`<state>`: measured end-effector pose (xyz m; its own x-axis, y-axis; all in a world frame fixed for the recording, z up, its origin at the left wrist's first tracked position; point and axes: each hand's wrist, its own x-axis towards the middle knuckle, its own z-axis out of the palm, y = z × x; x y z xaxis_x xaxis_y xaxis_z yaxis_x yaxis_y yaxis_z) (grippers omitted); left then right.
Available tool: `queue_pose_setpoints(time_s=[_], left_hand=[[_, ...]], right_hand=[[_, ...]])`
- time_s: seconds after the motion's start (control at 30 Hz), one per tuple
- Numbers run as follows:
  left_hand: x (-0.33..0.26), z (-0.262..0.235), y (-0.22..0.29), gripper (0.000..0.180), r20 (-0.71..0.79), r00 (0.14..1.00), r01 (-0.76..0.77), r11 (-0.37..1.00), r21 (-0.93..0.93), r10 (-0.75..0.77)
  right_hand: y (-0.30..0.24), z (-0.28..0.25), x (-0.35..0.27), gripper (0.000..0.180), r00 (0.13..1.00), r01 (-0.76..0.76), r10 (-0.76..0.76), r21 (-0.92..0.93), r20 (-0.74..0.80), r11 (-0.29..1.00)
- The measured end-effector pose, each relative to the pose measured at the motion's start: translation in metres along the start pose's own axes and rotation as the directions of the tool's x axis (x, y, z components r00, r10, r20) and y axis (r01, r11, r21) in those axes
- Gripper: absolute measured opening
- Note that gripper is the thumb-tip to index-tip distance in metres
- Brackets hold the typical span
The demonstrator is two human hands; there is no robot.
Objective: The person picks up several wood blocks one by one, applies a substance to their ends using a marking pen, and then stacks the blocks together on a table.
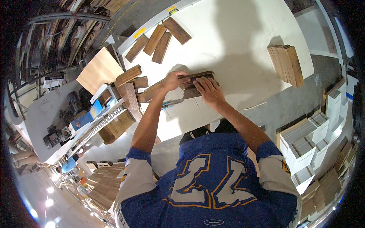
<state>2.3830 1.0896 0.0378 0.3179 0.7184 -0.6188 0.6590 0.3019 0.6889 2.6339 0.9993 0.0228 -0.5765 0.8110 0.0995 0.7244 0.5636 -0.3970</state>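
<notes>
My left hand [174, 81] is closed around the left end of a dark brown wood piece, its fingers curled over the top. My right hand [211, 92] has its fingers bent over the right part of the dark wood pieces [193, 93], which lie side by side on the white table [235, 57]; its thumb is hidden. A longer brown wood strip [152, 91] lies to the left, partly behind my left wrist. Just below my left hand, a blue-handled tool with a thin blade [171, 103], like a utility knife, rests on the table.
Several loose brown wood pieces [156, 39] lie at the far left of the table, beside a metal straightedge [140, 32]. More strips [129, 76] sit at its left edge. A stack of wood pieces [286, 65] stands far right. White boxes [304, 144] are at the right.
</notes>
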Motion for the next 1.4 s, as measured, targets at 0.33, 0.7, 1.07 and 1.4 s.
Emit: queue_pose_setpoints(time_s=[0.33, 0.7, 1.07, 1.4], left_hand=[[0.053, -0.033, 0.006, 0.052, -0.665, 0.52, -0.27, 0.842, 0.466, 0.535], [0.084, -0.121, 0.008, 0.1, -0.63, 0.774, 0.402, 0.712, 0.575, 0.071], [0.041, -0.08, 0.0, 0.082, -0.585, 0.811, 0.303, 0.857, 0.417, -0.003], [-0.035, 0.004, 0.047, 0.07, -0.29, 0.949, 0.026, 0.882, 0.47, 0.126]], right_hand=[[-0.01, -0.004, 0.011, 0.05, 0.996, 0.02, -0.013, -0.08, 0.085, 0.997], [-0.006, -0.001, 0.003, 0.045, 0.995, 0.01, -0.008, -0.026, 0.095, 1.0], [-0.005, 0.001, 0.009, 0.047, 0.997, -0.027, 0.023, 0.053, 0.074, 0.998], [-0.012, 0.001, -0.009, 0.052, 0.983, 0.117, -0.103, -0.084, 0.152, 0.99]])
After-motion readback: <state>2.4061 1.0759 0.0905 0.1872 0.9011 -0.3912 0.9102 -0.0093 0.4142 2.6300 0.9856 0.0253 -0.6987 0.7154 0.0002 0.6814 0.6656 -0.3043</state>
